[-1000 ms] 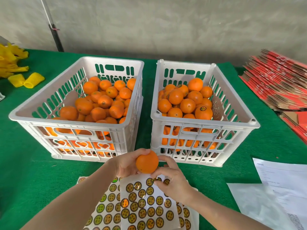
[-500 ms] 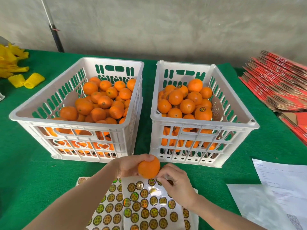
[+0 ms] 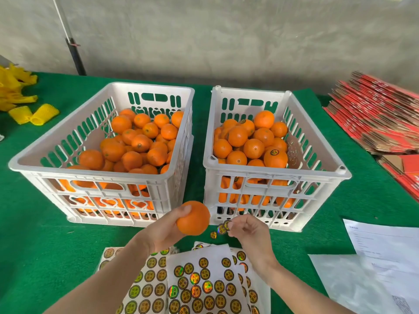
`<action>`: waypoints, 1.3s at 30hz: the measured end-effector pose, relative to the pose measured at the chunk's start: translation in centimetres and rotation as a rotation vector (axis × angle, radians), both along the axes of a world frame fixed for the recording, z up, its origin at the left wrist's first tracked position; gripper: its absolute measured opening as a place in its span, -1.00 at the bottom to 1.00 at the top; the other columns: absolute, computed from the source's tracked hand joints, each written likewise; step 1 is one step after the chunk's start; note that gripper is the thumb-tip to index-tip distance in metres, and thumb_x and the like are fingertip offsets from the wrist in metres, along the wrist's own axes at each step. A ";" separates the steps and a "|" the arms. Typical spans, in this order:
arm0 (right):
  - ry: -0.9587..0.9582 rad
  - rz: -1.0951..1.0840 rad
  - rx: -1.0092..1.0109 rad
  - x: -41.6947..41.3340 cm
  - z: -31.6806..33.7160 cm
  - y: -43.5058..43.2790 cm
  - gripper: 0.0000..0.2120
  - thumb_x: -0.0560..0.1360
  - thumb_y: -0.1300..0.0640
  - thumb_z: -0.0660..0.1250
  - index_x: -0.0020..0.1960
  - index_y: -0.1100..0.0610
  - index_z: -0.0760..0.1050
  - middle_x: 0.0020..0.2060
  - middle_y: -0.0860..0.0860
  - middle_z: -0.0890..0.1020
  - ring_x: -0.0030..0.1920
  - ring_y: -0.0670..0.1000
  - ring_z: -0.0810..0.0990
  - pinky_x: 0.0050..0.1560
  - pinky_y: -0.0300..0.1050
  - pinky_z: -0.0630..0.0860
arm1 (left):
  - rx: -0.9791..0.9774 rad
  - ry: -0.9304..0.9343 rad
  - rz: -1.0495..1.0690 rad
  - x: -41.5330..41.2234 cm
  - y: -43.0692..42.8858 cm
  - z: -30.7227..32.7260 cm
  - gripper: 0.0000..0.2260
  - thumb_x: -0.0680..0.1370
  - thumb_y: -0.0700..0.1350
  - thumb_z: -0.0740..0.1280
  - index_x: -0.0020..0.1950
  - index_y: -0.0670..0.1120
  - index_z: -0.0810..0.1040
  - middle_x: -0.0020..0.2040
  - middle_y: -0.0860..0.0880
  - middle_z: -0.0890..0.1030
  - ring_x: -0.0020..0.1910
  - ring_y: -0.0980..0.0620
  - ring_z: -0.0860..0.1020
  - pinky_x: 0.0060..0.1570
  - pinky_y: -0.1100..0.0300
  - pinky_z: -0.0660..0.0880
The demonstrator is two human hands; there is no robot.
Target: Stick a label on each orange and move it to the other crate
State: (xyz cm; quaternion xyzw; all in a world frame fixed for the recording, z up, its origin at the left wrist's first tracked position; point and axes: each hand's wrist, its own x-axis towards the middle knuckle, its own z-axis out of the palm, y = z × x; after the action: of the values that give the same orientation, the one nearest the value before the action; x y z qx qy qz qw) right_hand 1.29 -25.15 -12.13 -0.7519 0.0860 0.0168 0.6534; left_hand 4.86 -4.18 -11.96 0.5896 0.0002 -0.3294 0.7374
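Since the right hand (image 3: pixel 248 232) has come up off the sheet (image 3: pixel 210 251), where its fingertips were pressed half a second ago, the peeling step looks done. Its grip is now a closed pinch on a label (image 3: pixel 227 224), held just beyond the sheet's far edge. Two more round labels (image 3: pixel 213 235) show just beside it. I cannot tell whether they lie loose on the green surface (image 3: pixel 45 245) or hang with the pinched one.

The left hand (image 3: pixel 163 230) has risen too. Its fingers and thumb are curled round the orange (image 3: pixel 193 218), which was low over the sheet and is now above its far edge, close to the label but not touching it. No label shows on the orange's visible skin.

For the task, this orange is ready for sticking: I judge the next move is to press the label onto the peel. Beyond the sheet stand two crates. The right crate (image 3: pixel 276 172) holds an orange with a label on top (image 3: pixel 275 157), so it is probably the destination, and the left crate (image 3: pixel 99 173) the supply. Both are well filled, so much work remains.
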 end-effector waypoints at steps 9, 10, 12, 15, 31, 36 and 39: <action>-0.043 -0.032 0.016 0.2 2.3 1.7 -0.86 0.48 0.31 0.35 -0.20 0.13 0.59 -0.31 0.03 0.68 -0.21 0.01 0.64 -0.03 -0.11 0.55 | 0.040 -0.131 0.031 -1.3 -2.8 3.1 -0.14 0.00 0.44 0.50 0.19 0.06 0.48 0.08 0.06 0.65 0.06 0.09 0.61 -0.01 0.27 0.53; -0.050 -0.025 0.018 0.2 2.6 1.7 -0.84 0.48 0.31 0.35 -0.22 0.11 0.59 -0.31 0.03 0.68 -0.21 0.00 0.64 -0.03 -0.13 0.54 | -0.007 -0.097 0.064 -1.2 -2.8 3.2 -0.14 -0.01 0.41 0.53 0.18 0.05 0.48 0.04 0.05 0.66 0.02 0.09 0.63 -0.05 0.26 0.54; -0.086 0.017 0.001 0.1 3.0 1.4 -0.77 0.47 0.31 0.35 -0.26 0.03 0.60 -0.29 -0.01 0.67 -0.21 -0.03 0.63 -0.08 -0.21 0.50 | -0.115 0.006 0.150 -1.0 -2.6 3.3 -0.12 -0.06 0.32 0.60 0.18 0.03 0.47 0.03 -0.03 0.66 -0.03 0.00 0.65 -0.11 0.18 0.58; -0.164 0.051 -0.046 -0.1 3.5 1.3 -0.74 0.48 0.28 0.37 -0.26 -0.05 0.59 -0.25 -0.10 0.66 -0.17 -0.12 0.60 -0.08 -0.23 0.47 | -0.243 0.207 0.264 -1.0 -2.7 3.5 -0.07 -0.11 0.18 0.66 0.19 0.00 0.44 0.13 -0.20 0.53 -0.01 -0.18 0.59 -0.15 0.02 0.61; -0.543 0.396 -0.572 0.2 7.0 1.4 0.08 0.33 0.06 0.53 0.35 -0.49 -0.26 0.21 -0.35 0.30 0.26 -0.31 0.27 0.19 -0.43 0.25 | 0.091 -0.116 0.039 -2.7 -2.1 5.0 -0.01 -0.03 0.56 0.37 0.27 0.04 0.44 0.18 -0.03 0.62 0.21 0.01 0.55 0.29 -0.02 0.44; -0.407 0.469 -0.291 -0.2 8.7 1.1 -0.16 0.31 0.04 0.53 0.39 -0.33 0.11 0.30 -0.25 0.40 0.33 -0.23 0.34 0.32 -0.28 0.31 | 0.146 -0.184 0.164 -3.5 -2.9 4.9 -0.17 0.16 0.49 0.36 0.24 -0.02 0.48 0.16 -0.04 0.61 0.20 -0.01 0.55 0.27 0.02 0.47; -0.198 0.285 0.246 -0.4 9.9 1.5 -0.51 0.32 -0.02 0.50 0.21 0.06 0.52 0.12 -0.07 0.63 0.19 -0.09 0.56 0.34 0.05 0.39 | 0.104 -0.128 0.289 -3.5 -3.0 4.8 -0.26 0.25 0.45 0.36 0.27 0.04 0.39 0.29 -0.09 0.48 0.27 -0.06 0.46 0.33 -0.06 0.40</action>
State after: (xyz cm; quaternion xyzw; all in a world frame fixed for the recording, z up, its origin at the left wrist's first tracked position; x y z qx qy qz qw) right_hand 0.90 -23.63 -2.28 -0.6689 -0.0885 0.0457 0.7366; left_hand 1.38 -7.19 -7.12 0.6406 0.0554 -0.1812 0.7441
